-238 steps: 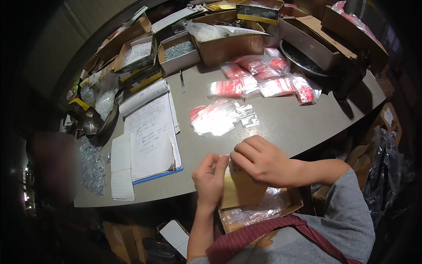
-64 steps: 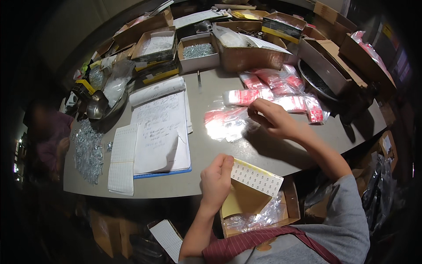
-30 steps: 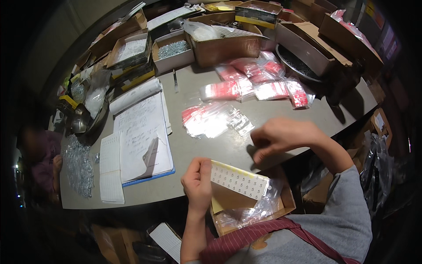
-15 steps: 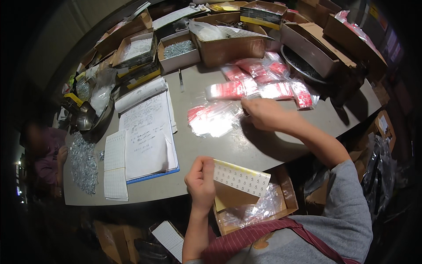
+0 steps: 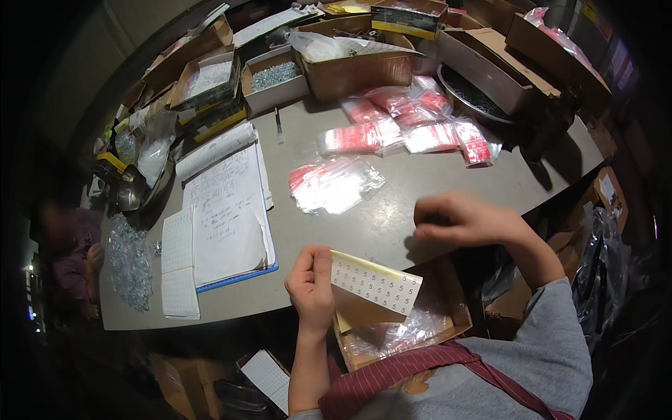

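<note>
Left hand (image 5: pixel 310 288) grips the left end of the printed sheet (image 5: pixel 374 282), thumb on top. Sheet is tilted, above the open carton (image 5: pixel 458 318) at the person's front; yellow backing (image 5: pixel 357 316) hangs below it. Carton holds clear plastic bags (image 5: pixel 399 336), jumbled.

Right hand (image 5: pixel 455 218) is over the table's (image 5: pixel 280 297) near edge, fingers curled in, gap narrow; can't tell if anything small is pinched. Loose bags (image 5: pixel 336 185), red and clear, fanned on the table beyond it, apart from the hand. More red bags (image 5: pixel 399 115) in bundles behind.

Back row: white box (image 5: pixel 280 98) with small silvery parts (image 5: pixel 275 77); big brown box (image 5: pixel 360 78) with a plastic bag (image 5: pixel 318 47) at its left, other contents unclear; black-yellow box (image 5: pixel 210 101) with white stuff (image 5: pixel 208 78). Round pan (image 5: pixel 470 110) at right: small black parts (image 5: pixel 462 87).

Left side: metal bowl (image 5: pixel 155 189) with a whitish bag (image 5: pixel 155 159), scoop (image 5: pixel 131 190) beside the bag. Silvery pile (image 5: pixel 131 266) lies straight on the table, left of the notebook (image 5: pixel 227 210).
</note>
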Available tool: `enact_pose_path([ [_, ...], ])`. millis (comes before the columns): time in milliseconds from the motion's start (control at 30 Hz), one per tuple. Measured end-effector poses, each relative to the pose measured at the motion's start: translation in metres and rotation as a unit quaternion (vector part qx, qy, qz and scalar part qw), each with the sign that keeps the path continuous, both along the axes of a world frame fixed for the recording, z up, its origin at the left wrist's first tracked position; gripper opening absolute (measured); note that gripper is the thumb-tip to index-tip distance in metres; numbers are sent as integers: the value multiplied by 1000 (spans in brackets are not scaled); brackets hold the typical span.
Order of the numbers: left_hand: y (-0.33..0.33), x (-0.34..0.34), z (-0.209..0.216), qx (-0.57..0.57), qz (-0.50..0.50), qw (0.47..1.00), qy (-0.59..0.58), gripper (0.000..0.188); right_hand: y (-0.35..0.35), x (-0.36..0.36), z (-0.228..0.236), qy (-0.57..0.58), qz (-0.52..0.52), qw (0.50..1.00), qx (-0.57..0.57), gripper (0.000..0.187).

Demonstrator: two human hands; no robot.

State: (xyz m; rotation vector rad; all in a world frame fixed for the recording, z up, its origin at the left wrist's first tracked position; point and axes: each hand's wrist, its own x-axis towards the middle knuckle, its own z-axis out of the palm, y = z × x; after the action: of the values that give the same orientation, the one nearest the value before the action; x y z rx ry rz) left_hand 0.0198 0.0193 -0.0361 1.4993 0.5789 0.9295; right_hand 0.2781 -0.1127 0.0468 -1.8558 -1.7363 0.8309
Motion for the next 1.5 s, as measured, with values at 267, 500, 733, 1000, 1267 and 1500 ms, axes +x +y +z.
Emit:
enact_pose_path([
  [267,0,6,-4,0,33,999,-4,25,14,-15,-5,91,-31,986,136,27],
  [500,2,10,-11,-7,87,996,-28,24,-2,-35,4,74,20,995,59,49],
  [733,4,1,2,-103,-62,991,-65,19,-2,-32,-28,185,-52,978,84,25],
  [1000,-3,4,2,52,-18,993,102,14,21,-33,-47,-62,37,973,217,31],
  [1267,-2,6,4,78,3,989,128,15,24,-43,-47,-260,80,913,303,34],
  [1500,2,12,6,47,32,990,128,15,23,-35,-23,-234,154,868,411,28],
])
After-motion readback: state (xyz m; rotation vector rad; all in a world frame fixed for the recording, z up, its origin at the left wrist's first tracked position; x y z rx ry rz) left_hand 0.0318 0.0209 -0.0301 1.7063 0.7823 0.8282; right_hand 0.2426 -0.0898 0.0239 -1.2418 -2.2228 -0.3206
